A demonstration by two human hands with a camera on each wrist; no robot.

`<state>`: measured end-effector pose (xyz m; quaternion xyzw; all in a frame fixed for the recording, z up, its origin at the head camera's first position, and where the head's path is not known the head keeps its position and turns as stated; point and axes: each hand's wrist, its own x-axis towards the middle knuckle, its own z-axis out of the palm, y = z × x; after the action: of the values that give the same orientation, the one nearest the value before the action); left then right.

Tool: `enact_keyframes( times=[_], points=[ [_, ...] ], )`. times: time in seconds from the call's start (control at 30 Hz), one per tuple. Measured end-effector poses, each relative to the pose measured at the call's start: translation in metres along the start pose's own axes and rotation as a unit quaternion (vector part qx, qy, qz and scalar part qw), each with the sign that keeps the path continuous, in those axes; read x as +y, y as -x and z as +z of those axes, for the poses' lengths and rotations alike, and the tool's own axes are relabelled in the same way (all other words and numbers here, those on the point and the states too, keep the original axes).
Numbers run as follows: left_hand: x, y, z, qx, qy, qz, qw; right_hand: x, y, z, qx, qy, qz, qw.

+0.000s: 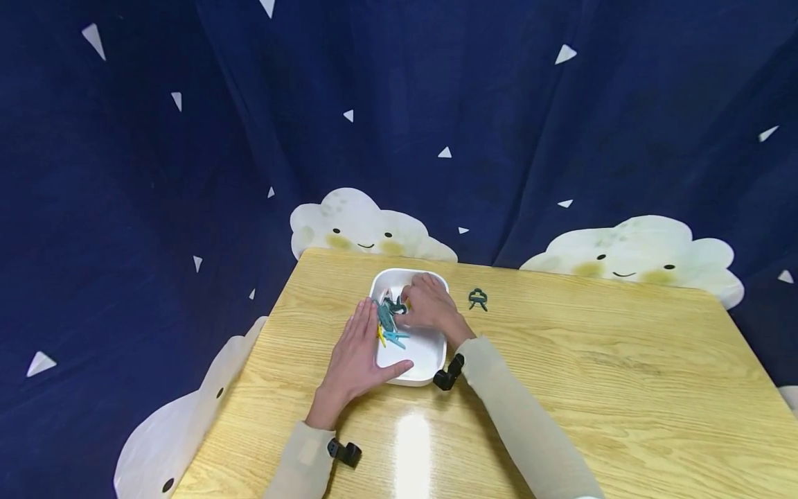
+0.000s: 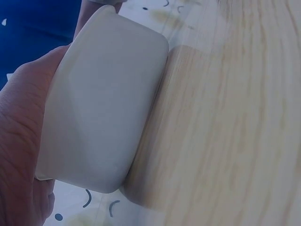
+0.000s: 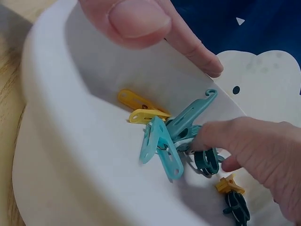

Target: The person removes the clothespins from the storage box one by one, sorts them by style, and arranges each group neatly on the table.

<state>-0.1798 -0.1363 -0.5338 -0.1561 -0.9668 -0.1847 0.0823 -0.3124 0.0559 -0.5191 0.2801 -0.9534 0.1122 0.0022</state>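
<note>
In the head view a white plastic bin (image 1: 419, 357) holds clothes pegs. My left hand (image 1: 355, 357) rests along its left rim, fingers straight and thumb stretched across the near corner. The right hand (image 1: 430, 305) reaches inside; in the right wrist view its fingers pinch a dark green peg (image 3: 207, 162), partly hidden by them. Beside that peg are a teal peg with a hooked end (image 3: 190, 115), a light blue peg (image 3: 162, 148) and yellow pegs (image 3: 146, 115). A small yellow piece (image 3: 229, 184) and another dark peg (image 3: 236, 207) lie below the right hand.
A dark green peg (image 1: 478, 299) lies on the wooden table (image 1: 598, 360), right of the bin. Behind the table hangs a dark blue curtain (image 1: 399, 104) with white clouds and triangles. A black camera is strapped to each wrist.
</note>
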Motion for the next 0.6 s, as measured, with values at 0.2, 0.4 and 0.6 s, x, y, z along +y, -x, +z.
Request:
enact_keyframes(
  times=[0.2, 0.4, 0.6],
  points=[
    [-0.0001, 0.0, 0.0007, 0.005, 0.009, 0.003, 0.9999, -0.0011, -0.0001, -0.0012, -0.017, 0.016, -0.006, 1.0],
    [-0.0005, 0.0, 0.0014, 0.017, 0.005, 0.009, 0.9998, -0.0023, 0.0, -0.0014, -0.024, 0.018, 0.003, 1.0],
    [0.0004, -0.0002, 0.0008, 0.01, 0.0, 0.004, 0.9999, -0.0024, 0.0004, -0.002, -0.022, 0.02, -0.002, 1.0]
  ],
)
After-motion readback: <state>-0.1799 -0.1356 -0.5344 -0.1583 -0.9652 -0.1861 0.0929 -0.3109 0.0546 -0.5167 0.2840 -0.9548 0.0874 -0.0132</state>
